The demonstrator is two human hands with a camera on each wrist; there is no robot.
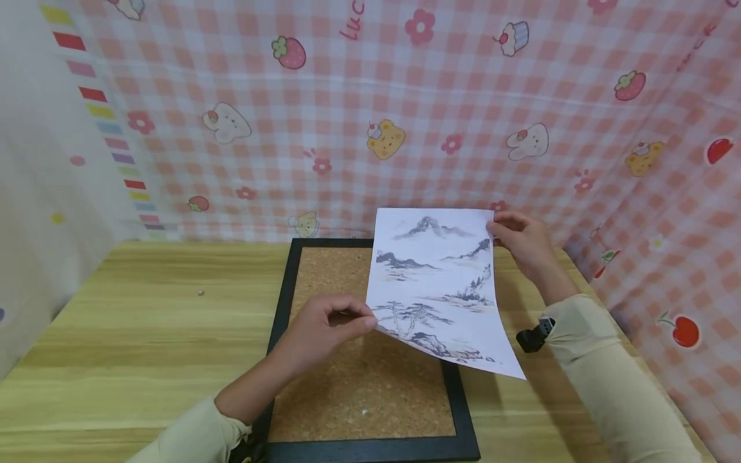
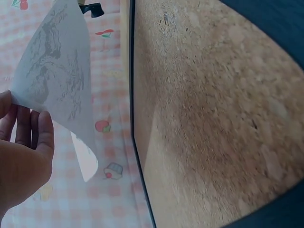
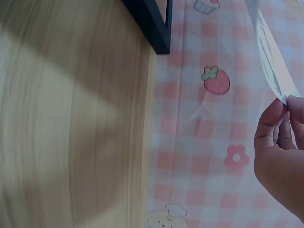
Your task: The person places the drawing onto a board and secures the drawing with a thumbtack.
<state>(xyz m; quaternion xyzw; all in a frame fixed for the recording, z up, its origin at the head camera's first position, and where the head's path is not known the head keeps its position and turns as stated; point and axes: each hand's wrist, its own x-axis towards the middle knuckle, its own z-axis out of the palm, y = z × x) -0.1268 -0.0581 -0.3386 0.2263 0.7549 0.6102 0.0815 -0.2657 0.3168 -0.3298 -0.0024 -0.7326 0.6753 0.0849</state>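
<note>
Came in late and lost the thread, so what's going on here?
A person is holding a printed landscape sheet in the air over a black-framed cork board, which lies on the wooden table. The left hand pinches the sheet's near left corner, and the right hand pinches it near the far right corner. The sheet bends a little and covers part of the board from above.

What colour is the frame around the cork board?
Black; the frame shows best in the head view.
</note>
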